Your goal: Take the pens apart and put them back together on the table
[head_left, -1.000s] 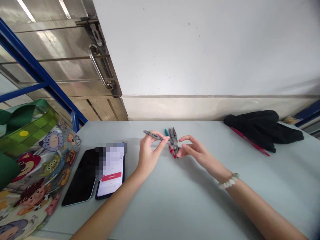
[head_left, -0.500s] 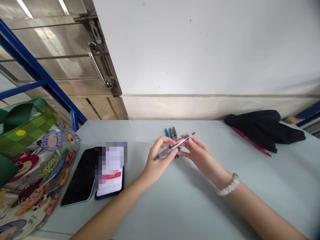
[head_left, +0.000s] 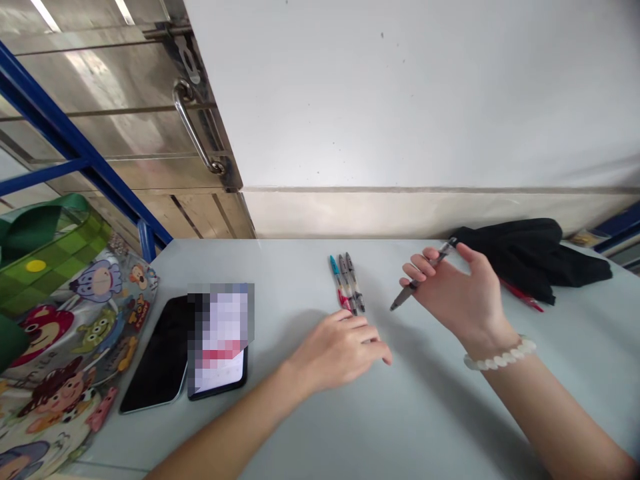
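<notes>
My right hand (head_left: 463, 290), raised palm up above the table, has its fingers closed around a clear-barrelled pen with a dark grip (head_left: 404, 295). The pen slants, its tapered end pointing down and to the left. Palm down over the table, my left hand (head_left: 345, 350) holds nothing; its fingers are loosely bent and the thumb is apart. Just beyond its fingertips lie a teal-ended pen (head_left: 335, 268) with a red part and two grey-ended pens (head_left: 351, 267), side by side. Whether the left fingertips touch these pens I cannot tell.
To the left lie a black-screened tablet or phone (head_left: 160, 360) and a lit phone (head_left: 227, 377). A cartoon-printed bag (head_left: 107, 293) stands at the left edge. Behind my right hand are a black cloth item (head_left: 535, 250) and a slim red object (head_left: 523, 295). A white wall borders the table's back.
My left hand has let go of the pen and dropped back toward the table. My right hand has carried the pen to the right and turned palm up. The row of three pens is now uncovered.
</notes>
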`<state>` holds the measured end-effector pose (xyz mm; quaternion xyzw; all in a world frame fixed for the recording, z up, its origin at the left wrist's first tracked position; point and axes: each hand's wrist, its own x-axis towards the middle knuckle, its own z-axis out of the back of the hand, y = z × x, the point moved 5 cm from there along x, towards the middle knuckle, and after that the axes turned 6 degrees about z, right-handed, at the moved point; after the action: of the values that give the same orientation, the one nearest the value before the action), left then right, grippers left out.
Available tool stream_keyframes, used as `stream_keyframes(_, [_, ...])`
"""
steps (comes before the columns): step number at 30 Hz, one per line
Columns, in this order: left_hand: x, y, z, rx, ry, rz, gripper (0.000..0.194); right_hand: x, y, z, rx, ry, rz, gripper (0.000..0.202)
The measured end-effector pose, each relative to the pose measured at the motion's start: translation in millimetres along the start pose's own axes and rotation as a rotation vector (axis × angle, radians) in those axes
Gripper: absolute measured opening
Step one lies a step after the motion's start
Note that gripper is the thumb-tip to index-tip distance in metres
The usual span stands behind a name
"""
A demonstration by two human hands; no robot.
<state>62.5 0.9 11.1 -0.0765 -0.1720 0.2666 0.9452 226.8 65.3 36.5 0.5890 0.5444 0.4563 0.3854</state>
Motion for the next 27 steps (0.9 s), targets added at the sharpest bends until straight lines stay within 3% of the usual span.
stream_keyframes(5, [-0.7, -4.0, -3.4, 0.014, 0.027, -0.033, 0.022, 0.7, 1.7, 4.3, -0.075, 0.029, 0.063, 0.044])
stream_keyframes(15, [-0.9, -3.5, -8.3, 0.011, 0.053, -0.025, 0.016, -1.8, 1.9, -0.8, -0.039, -0.028, 0.117, 0.041])
stream_keyframes(20, [-0.6, -5.8, -5.6, 0.016, 0.030, -0.051, 0.014, 0.5, 0.6, -1.1, -0.055, 0.001, 0.143, 0.044])
stream_keyframes(27, [-0.9, -4.7, -5.3, 0.021, 0.016, -0.041, 0.014, -0.9, -1.0, 3.7, 0.168, -0.117, 0.108, 0.041])
